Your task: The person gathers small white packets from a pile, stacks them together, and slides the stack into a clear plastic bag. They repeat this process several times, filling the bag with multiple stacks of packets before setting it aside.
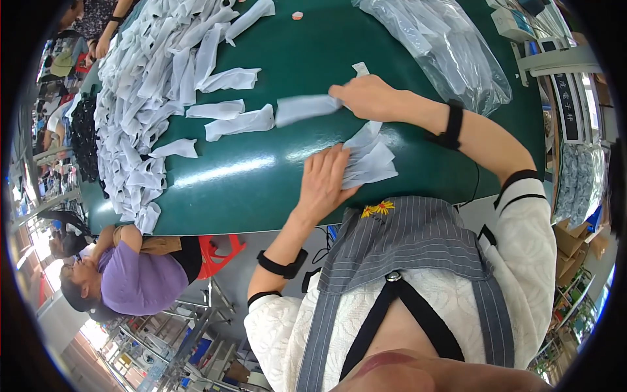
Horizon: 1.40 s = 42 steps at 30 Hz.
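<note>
Left hand (324, 181) lies flat on a pale stack (373, 160) on a green bench (245, 208); right hand (367, 98) pinches a white strip (305, 110).

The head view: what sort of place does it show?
Probably a factory workshop: a heap of similar white fabric-like pieces and a clear plastic bag lie on a green worktable, with a person in purple at its edge.

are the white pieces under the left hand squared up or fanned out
Fanned out: the white pieces overlap, their free ends pointing different ways beyond the left hand; the parts it covers are hidden.
</note>
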Available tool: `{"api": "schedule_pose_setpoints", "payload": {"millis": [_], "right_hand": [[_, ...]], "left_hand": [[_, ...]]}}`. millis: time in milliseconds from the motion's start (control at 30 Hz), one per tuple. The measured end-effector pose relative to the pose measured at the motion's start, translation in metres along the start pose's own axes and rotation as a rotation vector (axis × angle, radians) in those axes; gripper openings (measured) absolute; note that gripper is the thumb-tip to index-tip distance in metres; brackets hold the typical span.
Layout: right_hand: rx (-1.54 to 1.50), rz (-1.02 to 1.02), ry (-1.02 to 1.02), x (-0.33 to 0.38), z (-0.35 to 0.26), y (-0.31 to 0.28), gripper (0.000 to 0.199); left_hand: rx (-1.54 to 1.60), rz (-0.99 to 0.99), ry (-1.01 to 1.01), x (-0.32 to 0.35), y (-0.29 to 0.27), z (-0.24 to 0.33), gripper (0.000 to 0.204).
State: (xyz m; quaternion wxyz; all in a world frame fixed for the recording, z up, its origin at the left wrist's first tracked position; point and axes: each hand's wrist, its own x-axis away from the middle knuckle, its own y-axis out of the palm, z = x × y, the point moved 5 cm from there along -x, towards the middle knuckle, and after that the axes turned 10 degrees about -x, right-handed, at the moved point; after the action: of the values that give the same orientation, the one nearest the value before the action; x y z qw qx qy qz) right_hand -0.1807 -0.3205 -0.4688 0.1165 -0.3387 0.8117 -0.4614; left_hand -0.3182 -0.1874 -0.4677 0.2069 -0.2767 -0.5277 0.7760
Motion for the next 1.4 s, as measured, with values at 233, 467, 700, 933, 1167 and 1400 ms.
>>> {"api": "schedule_pose_setpoints", "payload": {"millis": [233, 467, 700, 933, 1167, 1400], "right_hand": [[-0.159, -0.415, 0.083, 0.031, -0.002, -0.007, 0.02], [0.096, -0.234, -0.025, 0.048, -0.021, -0.014, 0.015], [-0.412, 0.133, 0.289, 0.152, -0.05, 0.02, 0.048], [-0.17, 0.403, 0.314, 0.146, -0.031, 0.025, 0.094], [-0.036, 0.35, 0.3, 0.149, -0.036, 0.028, 0.109], [-0.019, 0.427, 0.287, 0.15, -0.036, 0.026, 0.11]], "left_hand": [[-0.129, -0.037, 0.005, -0.012, -0.023, 0.004, 0.072], [-0.084, -0.012, -0.04, -0.016, -0.013, -0.006, 0.079], [-0.113, 0.166, -0.383, -0.03, 0.009, 0.019, 0.077], [0.718, -0.032, -0.528, -0.011, -0.005, 0.066, 0.059], [-0.03, 0.073, -0.245, -0.058, -0.022, 0.006, 0.027], [0.187, 0.028, -0.379, -0.061, 0.006, 0.008, 0.024]]}}
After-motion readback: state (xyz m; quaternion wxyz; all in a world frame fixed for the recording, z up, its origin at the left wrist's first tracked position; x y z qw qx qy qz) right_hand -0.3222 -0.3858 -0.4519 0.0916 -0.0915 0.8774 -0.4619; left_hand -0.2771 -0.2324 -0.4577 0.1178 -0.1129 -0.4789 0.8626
